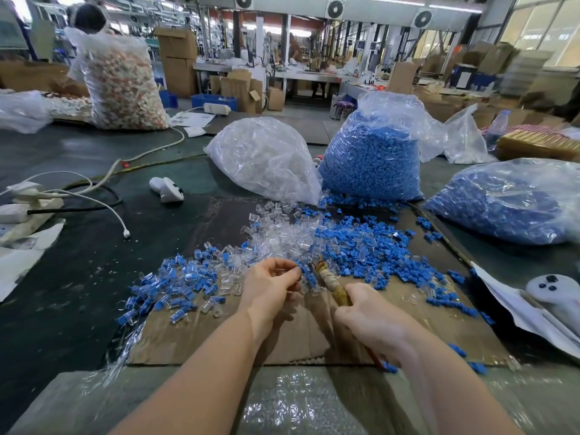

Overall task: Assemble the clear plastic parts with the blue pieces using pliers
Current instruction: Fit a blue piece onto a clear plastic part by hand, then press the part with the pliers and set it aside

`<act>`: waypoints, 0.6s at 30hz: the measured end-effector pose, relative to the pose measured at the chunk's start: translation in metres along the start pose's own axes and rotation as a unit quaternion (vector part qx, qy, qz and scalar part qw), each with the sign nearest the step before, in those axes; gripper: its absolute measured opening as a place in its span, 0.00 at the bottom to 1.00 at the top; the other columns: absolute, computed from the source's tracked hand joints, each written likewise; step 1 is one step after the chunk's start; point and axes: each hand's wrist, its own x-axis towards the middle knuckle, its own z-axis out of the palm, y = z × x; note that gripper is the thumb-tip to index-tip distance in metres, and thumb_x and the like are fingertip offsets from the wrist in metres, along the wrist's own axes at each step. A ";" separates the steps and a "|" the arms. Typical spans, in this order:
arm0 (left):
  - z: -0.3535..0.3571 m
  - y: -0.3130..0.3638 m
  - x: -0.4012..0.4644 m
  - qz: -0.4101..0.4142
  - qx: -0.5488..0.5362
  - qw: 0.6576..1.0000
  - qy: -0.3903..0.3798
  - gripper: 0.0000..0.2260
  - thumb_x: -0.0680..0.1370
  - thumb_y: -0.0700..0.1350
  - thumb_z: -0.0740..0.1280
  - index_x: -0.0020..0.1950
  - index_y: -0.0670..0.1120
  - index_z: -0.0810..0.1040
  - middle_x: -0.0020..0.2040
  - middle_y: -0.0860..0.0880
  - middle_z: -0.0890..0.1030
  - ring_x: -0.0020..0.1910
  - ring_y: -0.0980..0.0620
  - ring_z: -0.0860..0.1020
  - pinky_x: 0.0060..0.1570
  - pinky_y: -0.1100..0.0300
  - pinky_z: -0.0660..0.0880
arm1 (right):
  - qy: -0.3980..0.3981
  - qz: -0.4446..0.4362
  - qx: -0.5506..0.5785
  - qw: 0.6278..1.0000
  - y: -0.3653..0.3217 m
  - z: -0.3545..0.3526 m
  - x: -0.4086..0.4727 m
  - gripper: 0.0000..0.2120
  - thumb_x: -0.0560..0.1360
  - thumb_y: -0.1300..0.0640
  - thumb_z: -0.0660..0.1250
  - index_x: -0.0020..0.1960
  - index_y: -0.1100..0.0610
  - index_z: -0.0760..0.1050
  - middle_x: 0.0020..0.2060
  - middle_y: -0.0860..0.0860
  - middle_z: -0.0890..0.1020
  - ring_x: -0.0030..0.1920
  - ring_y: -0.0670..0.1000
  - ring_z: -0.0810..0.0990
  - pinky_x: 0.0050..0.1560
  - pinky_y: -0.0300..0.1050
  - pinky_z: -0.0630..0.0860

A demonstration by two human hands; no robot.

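Observation:
My left hand (270, 285) pinches a small clear part with a blue piece (302, 271) between thumb and fingers. My right hand (372, 321) grips the tape-wrapped handles of the pliers (331, 282), whose jaws meet that part. Loose clear parts (282, 233) lie heaped in the middle of the cardboard sheet (238, 337). Loose blue pieces (373, 246) spread to the right. Joined clear-and-blue pieces (179, 284) lie in a pile to the left of my left hand.
A bag of clear parts (266, 158) and two bags of blue pieces (373, 161) (514, 199) stand behind and right. White cables and a power strip (28, 202) lie left. A white controller (168, 189) rests behind the cardboard, another (555, 293) at right. A person stands far left.

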 end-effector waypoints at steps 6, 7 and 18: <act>0.003 0.001 0.004 0.001 -0.012 0.999 0.033 0.06 0.74 0.32 0.67 0.40 0.42 0.77 0.29 0.46 0.78 0.27 0.54 0.76 0.27 0.61 0.74 | -0.052 -0.030 -0.098 0.993 -0.011 -0.010 -0.004 0.09 0.79 0.58 0.55 0.40 0.53 0.63 0.39 0.49 0.70 0.34 0.45 0.66 0.32 0.39 0.62; 0.004 0.001 0.004 0.002 -0.012 0.999 0.037 0.07 0.74 0.32 0.67 0.39 0.42 0.77 0.29 0.46 0.78 0.26 0.55 0.76 0.26 0.63 0.75 | -0.060 -0.024 -0.094 0.993 -0.012 -0.012 -0.004 0.08 0.79 0.58 0.55 0.41 0.53 0.64 0.39 0.49 0.70 0.33 0.46 0.66 0.32 0.39 0.62; 0.003 0.002 0.002 -0.008 -0.019 0.999 0.049 0.05 0.74 0.33 0.67 0.41 0.41 0.78 0.34 0.45 0.80 0.28 0.55 0.78 0.30 0.65 0.77 | -0.129 0.022 0.039 0.991 -0.011 -0.018 -0.004 0.09 0.74 0.59 0.59 0.54 0.55 0.71 0.39 0.51 0.76 0.37 0.49 0.74 0.36 0.43 0.69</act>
